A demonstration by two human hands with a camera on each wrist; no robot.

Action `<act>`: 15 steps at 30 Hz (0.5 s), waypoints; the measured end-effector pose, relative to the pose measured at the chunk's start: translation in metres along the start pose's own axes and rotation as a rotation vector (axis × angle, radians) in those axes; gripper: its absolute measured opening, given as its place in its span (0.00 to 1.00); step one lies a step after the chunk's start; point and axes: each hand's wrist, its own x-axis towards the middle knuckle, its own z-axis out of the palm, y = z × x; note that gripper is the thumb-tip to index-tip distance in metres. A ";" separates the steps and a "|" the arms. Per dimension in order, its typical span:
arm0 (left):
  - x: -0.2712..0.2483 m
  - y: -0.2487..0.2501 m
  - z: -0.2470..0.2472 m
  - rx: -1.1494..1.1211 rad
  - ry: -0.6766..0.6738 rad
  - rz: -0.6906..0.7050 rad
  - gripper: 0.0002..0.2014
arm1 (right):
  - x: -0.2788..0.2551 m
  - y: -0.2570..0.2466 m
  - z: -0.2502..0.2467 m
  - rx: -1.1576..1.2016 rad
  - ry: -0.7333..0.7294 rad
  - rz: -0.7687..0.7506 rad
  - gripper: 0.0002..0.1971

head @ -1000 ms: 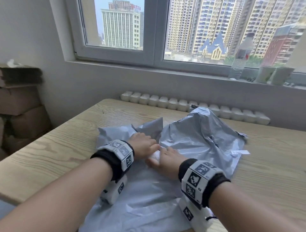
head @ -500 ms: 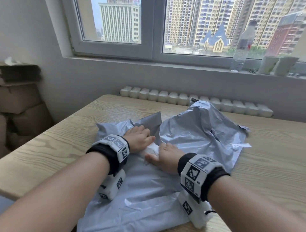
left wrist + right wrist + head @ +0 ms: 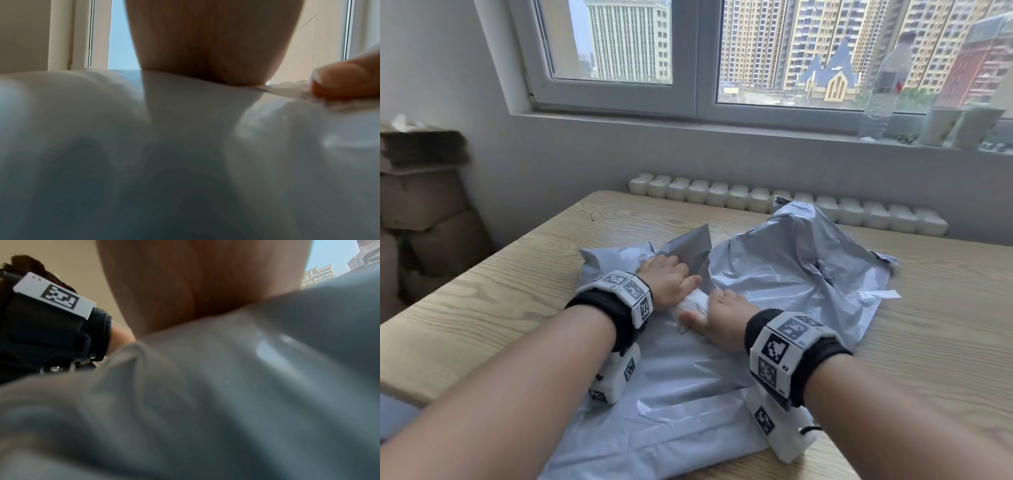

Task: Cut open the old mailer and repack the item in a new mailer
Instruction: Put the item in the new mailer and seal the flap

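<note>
Seeing left hand (image 3: 669,279) and right hand (image 3: 717,313) pressing white item (image 3: 693,303) into grey mailer (image 3: 688,377) on table (image 3: 482,308); can't tell either grip; crumpled mailer (image 3: 791,260) at 2 o'clock.

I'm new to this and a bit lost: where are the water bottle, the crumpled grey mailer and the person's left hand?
water bottle (image 3: 886,82): head view, middle of its clear body.
crumpled grey mailer (image 3: 791,260): head view, its raised side.
left hand (image 3: 669,282): head view, back of the hand.
</note>
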 end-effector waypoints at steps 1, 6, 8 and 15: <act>0.000 0.001 0.000 0.013 0.000 -0.002 0.25 | 0.001 0.001 0.001 0.007 0.001 0.003 0.38; 0.001 -0.008 0.000 -0.036 -0.008 -0.008 0.24 | 0.000 0.002 0.002 0.016 0.006 0.004 0.38; 0.001 -0.015 -0.001 -0.062 -0.015 -0.009 0.23 | -0.001 0.001 0.001 0.015 0.012 0.001 0.37; 0.000 -0.052 -0.024 -0.179 0.032 -0.072 0.19 | -0.005 0.003 -0.003 0.025 -0.018 0.011 0.39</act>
